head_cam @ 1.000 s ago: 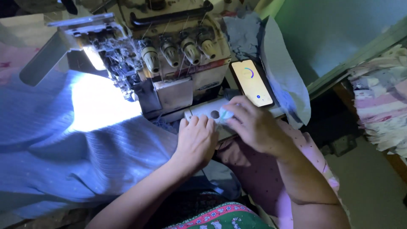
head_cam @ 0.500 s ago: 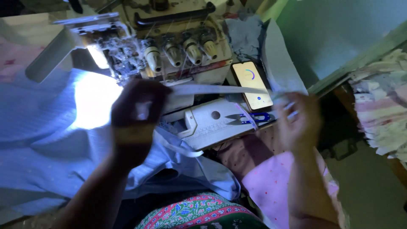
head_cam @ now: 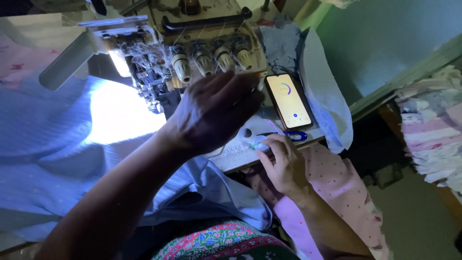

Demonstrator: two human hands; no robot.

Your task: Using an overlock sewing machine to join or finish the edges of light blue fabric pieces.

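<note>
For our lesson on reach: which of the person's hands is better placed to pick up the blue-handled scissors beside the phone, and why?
Probably the right hand. It rests low on the white machine bed, its fingertips close to the blue-handled scissors. The left hand is raised in front of the sewing machine's thread knobs, farther away.

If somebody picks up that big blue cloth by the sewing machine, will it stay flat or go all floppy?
Probably floppy: the blue cloth already lies in soft folds and droops over the table edge near the left hand. It looks thin where the machine's lamp shines on it, so likely light. It would probably slide and bunch rather than hold a shape.
</note>
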